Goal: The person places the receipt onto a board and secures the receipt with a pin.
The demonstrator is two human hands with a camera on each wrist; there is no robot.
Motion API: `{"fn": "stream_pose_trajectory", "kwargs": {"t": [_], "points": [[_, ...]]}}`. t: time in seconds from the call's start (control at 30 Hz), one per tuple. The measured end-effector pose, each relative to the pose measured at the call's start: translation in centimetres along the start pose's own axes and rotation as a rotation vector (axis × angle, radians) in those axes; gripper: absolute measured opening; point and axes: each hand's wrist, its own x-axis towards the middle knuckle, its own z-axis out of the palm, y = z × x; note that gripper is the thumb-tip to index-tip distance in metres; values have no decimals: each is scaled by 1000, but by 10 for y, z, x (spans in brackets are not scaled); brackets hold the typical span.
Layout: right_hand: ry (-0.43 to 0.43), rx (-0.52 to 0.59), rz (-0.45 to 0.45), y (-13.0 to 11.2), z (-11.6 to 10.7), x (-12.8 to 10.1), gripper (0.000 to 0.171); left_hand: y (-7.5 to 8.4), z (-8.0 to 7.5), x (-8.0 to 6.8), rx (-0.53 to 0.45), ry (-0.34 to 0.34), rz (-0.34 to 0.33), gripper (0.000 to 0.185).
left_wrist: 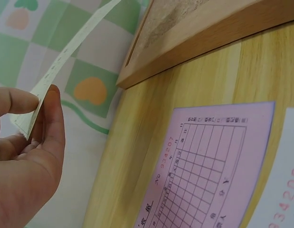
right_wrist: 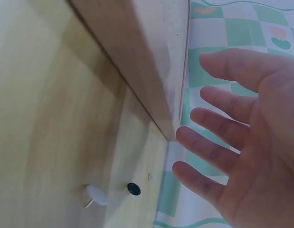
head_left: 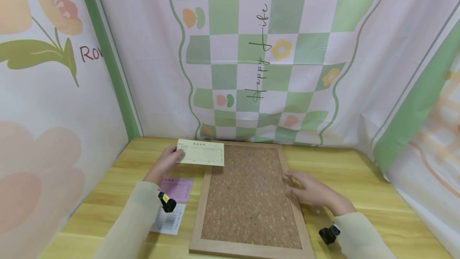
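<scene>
a wooden table [head_left: 359, 179] sits inside a booth of pastel cloth printed with flowers and green checks. at the left, a pink slip [head_left: 177, 189] and a white slip [head_left: 169, 221] lie flat on the wood, partly under the left sleeve. above them the left hand [head_left: 166, 164] pinches a yellow slip [head_left: 202, 152] by its left end between thumb and fingers, holding it over the top left corner of the cork board [head_left: 248, 195]. to do this well, i judge the slip should be kept level and square to the frame before it is laid down. the right hand [head_left: 312, 189] lies flat with straight fingers on the board's right frame, holding nothing. two pins [right_wrist: 113, 192] lie on the table near it. the print on the slips is too small to read.
</scene>
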Motion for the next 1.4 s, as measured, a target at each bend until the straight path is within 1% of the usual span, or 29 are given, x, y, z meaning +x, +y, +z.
{"fn": "stream_pose_trajectory", "kwargs": {"t": [0.1,0.3,0.43,0.67,0.9,1.2,1.4], "points": [[5,-2,-32,-2,-2,3,52,0,3,0,-12,-3,1,59],[16,-5,-46,-5,-1,9,48,0,8,2,-32,-11,15,57],[20,2,-47,-8,0,13,47,1,12,2,-39,-25,27,55],[-8,68,-37,-13,-2,21,48,1,20,3,-59,-59,58,54],[-7,51,-48,-15,-2,29,46,4,29,1,-80,-100,76,55],[-4,54,-38,-20,-2,35,48,3,39,5,-79,-114,94,52],[0,58,-38,-22,0,41,47,5,46,3,-81,-117,99,51]]}}
